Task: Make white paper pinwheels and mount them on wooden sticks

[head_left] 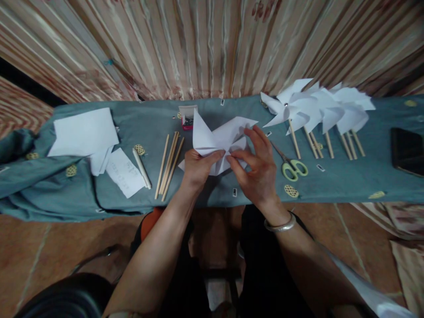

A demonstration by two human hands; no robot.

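Note:
A white paper pinwheel [232, 131] is held above the middle of the cloth, its corners folded in toward the centre. My left hand [196, 170] grips its lower left side, the thumb pressing near the centre. With thumb and index finger closed at that same centre, my right hand [256, 165] pinches the paper from the right; its other fingers are raised. Whether a pin sits between those fingertips is too small to see. Several wooden sticks [169, 165] lie left of my left hand. Green-handled scissors [293, 169] rest just right of my right hand.
Finished pinwheels on sticks [314, 108] lie in an overlapping row at the right. A small box of pins [187, 123] stands behind the sticks. Paper sheets [84, 132], a written note [125, 173] and a white pen [141, 168] lie left; a dark phone [407, 150] lies far right.

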